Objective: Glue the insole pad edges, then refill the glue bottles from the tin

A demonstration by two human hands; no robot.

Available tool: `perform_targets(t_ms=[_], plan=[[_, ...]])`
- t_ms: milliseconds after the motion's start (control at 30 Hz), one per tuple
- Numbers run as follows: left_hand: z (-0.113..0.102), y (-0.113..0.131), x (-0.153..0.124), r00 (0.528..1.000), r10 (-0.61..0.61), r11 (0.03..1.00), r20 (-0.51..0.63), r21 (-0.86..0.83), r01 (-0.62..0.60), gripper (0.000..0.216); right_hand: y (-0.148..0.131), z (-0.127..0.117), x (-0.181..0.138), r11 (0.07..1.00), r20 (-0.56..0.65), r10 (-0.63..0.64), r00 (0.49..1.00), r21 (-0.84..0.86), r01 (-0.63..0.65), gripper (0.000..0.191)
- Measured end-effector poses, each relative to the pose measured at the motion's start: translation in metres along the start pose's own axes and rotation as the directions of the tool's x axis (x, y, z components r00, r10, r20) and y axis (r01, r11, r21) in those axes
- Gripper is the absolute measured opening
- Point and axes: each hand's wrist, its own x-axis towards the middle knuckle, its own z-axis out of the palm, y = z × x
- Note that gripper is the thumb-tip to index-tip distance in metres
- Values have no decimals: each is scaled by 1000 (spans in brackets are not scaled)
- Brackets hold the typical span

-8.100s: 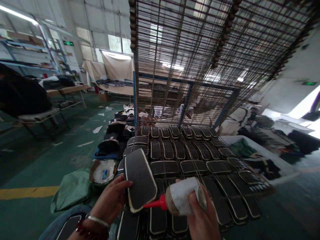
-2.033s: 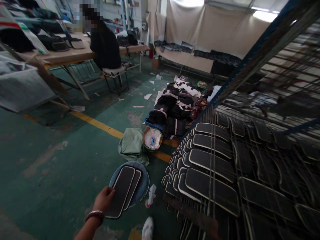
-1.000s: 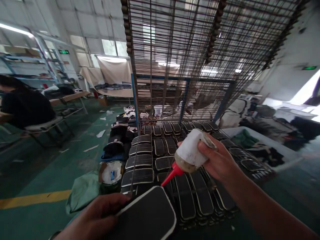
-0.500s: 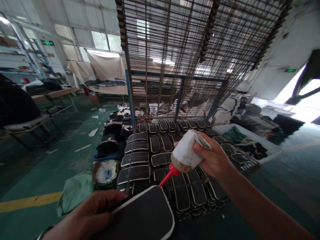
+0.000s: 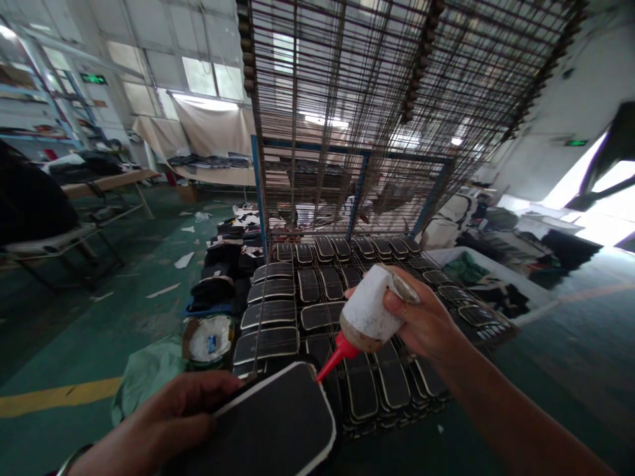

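My left hand (image 5: 163, 420) grips a flat black panel (image 5: 275, 426) with a pale rim, held low in front of me. My right hand (image 5: 421, 320) is closed round a white squeeze bottle (image 5: 370, 311) tilted down to the left. Its red nozzle (image 5: 332, 357) touches the far right corner of the panel's rim. Behind them, many like black panels (image 5: 317, 311) lie in rows on a wire rack (image 5: 357, 132).
A round container with white contents (image 5: 208, 337) and a green cloth (image 5: 143, 373) lie on the green floor at left. Dark stacked pieces (image 5: 223, 277) sit beyond them. A white bin (image 5: 496, 291) stands at right. A seated person in black (image 5: 30, 205) is far left.
Two seconds ago my left hand picked a panel from a blue stool on the floor. It has since raised it, and the bottle's nozzle has come down onto its rim.
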Motion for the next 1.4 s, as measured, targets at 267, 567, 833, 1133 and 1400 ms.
perform_targets(t_ms=[267,567,833,1133,1400], plan=[[-19,-15,5,1000,20,1000,3,-3,-20,35,2,1,-7,999,-51,39,998,13,-39,42],[-29,-24,9,996,5,980,-85,-196,-22,34,14,-8,-12,998,-123,23,992,68,-15,40],[-20,-36,19,973,-42,915,-228,-399,-54,34,40,-5,-7,986,-365,-23,931,145,81,34],[-3,-21,19,979,-23,856,-205,-509,-86,32,62,-4,-1,985,-532,-52,845,114,132,30],[-6,-24,20,963,-22,854,-268,-506,-121,32,72,5,-9,983,-486,3,874,160,85,28]])
